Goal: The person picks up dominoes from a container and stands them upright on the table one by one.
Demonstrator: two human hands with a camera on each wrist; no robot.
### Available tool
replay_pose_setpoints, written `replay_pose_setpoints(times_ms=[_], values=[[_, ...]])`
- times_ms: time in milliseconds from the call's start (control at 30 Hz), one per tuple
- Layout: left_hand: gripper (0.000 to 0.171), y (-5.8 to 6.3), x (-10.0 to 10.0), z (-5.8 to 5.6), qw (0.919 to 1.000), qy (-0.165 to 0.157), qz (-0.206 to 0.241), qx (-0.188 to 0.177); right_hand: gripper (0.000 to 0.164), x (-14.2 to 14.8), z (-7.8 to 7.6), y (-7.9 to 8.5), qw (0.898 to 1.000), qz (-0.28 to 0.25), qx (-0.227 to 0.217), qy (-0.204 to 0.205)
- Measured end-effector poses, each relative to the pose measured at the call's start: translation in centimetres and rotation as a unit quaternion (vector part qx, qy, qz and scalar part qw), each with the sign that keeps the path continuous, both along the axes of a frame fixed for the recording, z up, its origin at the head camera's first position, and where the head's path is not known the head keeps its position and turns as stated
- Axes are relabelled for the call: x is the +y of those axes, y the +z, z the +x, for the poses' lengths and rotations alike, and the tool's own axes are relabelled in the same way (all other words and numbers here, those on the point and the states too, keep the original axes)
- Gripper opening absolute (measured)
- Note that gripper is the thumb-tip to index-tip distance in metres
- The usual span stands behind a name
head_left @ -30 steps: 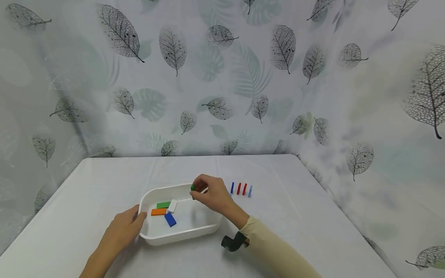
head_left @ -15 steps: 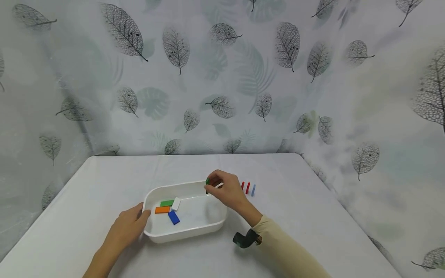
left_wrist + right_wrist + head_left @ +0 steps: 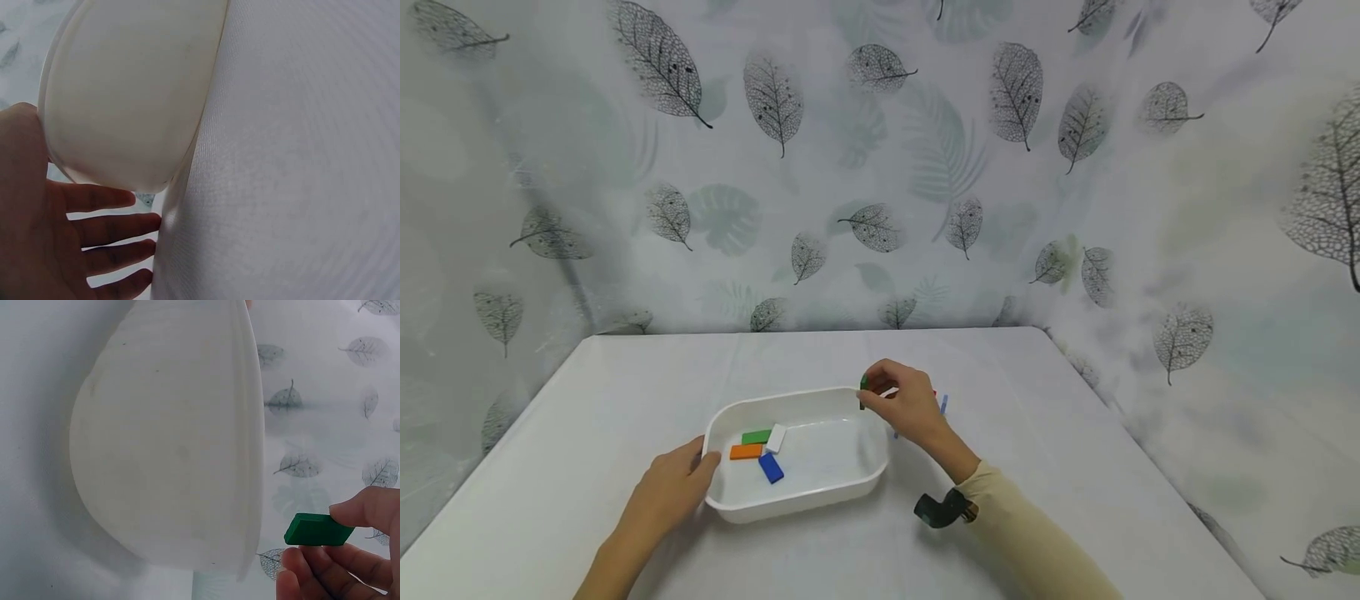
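My right hand (image 3: 908, 405) pinches a green rectangular block (image 3: 319, 530) between thumb and fingertips. In the head view this block stands on end above the right end of a white plastic tray (image 3: 797, 505). The left hand (image 3: 672, 492) holds the tray's left end, its thumb over the rim and its fingers outside. Inside the tray, towards the left, lie another green block (image 3: 756, 437), a white block (image 3: 776, 438), an orange block (image 3: 746, 452) and a blue block (image 3: 771, 468).
Behind the right hand, a light blue piece (image 3: 943, 404) shows on the white-covered table (image 3: 1015, 450), with red only just visible. The hand hides the other pieces there. A leaf-patterned curtain (image 3: 865, 183) closes off the back and sides.
My right hand has carried the green block rightward from over the tray's inside to its right end, covering more of the row of pieces. The left hand keeps its hold on the tray.
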State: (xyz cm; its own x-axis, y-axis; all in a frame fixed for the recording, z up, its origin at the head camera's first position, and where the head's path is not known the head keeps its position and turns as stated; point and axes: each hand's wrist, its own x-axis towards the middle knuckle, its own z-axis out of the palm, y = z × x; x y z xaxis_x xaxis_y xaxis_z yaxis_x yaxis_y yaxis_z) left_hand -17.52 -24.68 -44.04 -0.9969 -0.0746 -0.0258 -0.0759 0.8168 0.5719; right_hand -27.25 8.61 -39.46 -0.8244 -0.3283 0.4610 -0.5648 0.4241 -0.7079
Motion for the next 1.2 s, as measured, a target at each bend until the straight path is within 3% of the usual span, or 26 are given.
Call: replay_pose_setpoints(times_ms=[400, 867, 1200], values=[[0.059, 0.0, -0.2, 0.1, 1.0000, -0.007, 0.006, -0.002, 0.015, 1.8, -0.2, 0.1, 0.999, 0.013, -0.007, -0.037], [0.057, 0.0, -0.2, 0.2, 0.9999, -0.010, 0.010, 0.001, 0.016, 4.4, -0.4, -1.1, 0.998, 0.004, -0.005, -0.064], [0.055, 0.2, -0.1, 0.2, 0.9999, -0.013, 0.009, 0.007, 0.017, 5.8, -0.6, -1.8, 0.998, -0.003, -0.018, -0.064]])
